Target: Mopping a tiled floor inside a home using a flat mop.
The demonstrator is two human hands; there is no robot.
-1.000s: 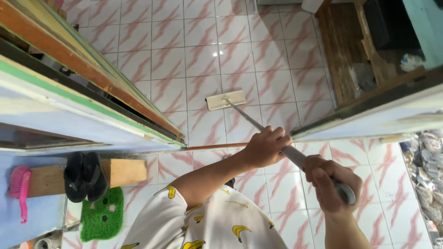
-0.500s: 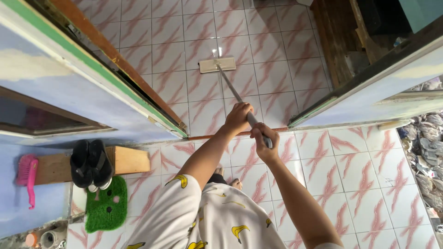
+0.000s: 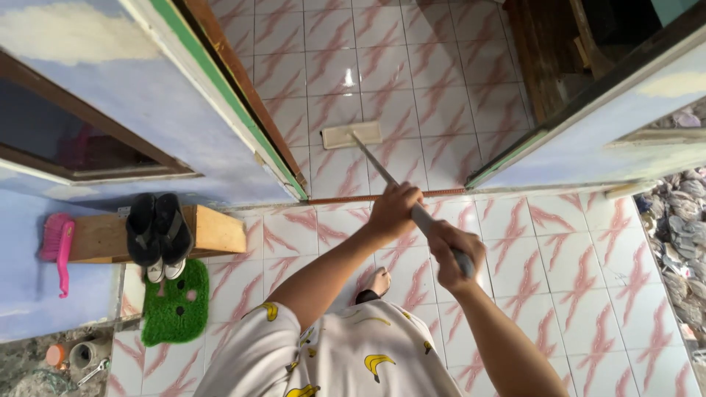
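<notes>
Since half a second ago you have drawn the mop back toward you: its flat head [image 3: 352,135] now lies nearer the doorway threshold, and your hands have slid lower in the view.

Your left hand [image 3: 393,211] is wrapped tight round the grey mop handle [image 3: 382,171], just at the orange threshold strip [image 3: 338,198]. Your right hand [image 3: 457,250] is clenched round the same handle farther up, at about 4 o'clock from the left hand and just beside it. The handle runs from your right hand toward 11 o'clock, through the open doorway, to the cream rectangular mop head lying flat on the pink-streaked white tiled floor [image 3: 346,66] inside.

At 9 o'clock from your left hand a pair of black sandals [image 3: 157,233] rests on a wooden block [image 3: 213,229], toes pointing down onto a green mat [image 3: 175,307]. Farther toward 9 o'clock a pink brush [image 3: 59,242] hangs against the blue wall [image 3: 29,294]. The green-edged door frame [image 3: 220,95] rises toward 10 o'clock; the other door jamb [image 3: 559,125] lies at 2 o'clock. One bare foot [image 3: 376,283] shows on the tiles at 6 o'clock from your left hand, above your white shirt with yellow banana print [image 3: 346,353].
</notes>
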